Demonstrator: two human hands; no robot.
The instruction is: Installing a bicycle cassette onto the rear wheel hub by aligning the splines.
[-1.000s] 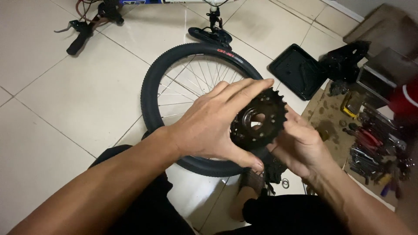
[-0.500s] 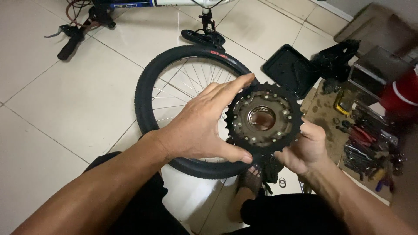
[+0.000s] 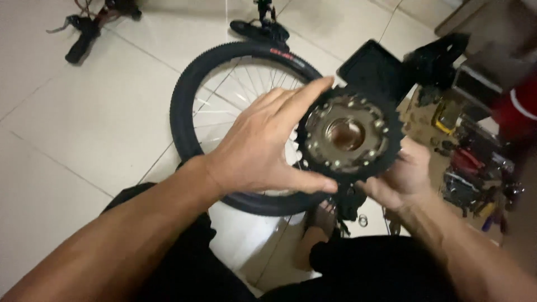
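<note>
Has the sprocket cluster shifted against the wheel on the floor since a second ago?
Yes. The sprocket cluster has moved right, past the tyre edge, now partly over the black case, its flat face turned toward the camera.

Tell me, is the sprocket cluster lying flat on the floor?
No, both hands, left hand and right hand, hold the sprocket cluster up above the bicycle wheel.

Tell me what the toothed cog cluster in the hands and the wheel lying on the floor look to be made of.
The cog cluster looks like metal: dark, dull outer teeth, a lighter brownish centre with small bright rivet heads, possibly grimy or tarnished. The wheel has a matte black knobby tyre, seemingly rubber, and thin shiny spokes that look like bare metal. The floor appears to be glossy pale tile with visible joints.
</note>
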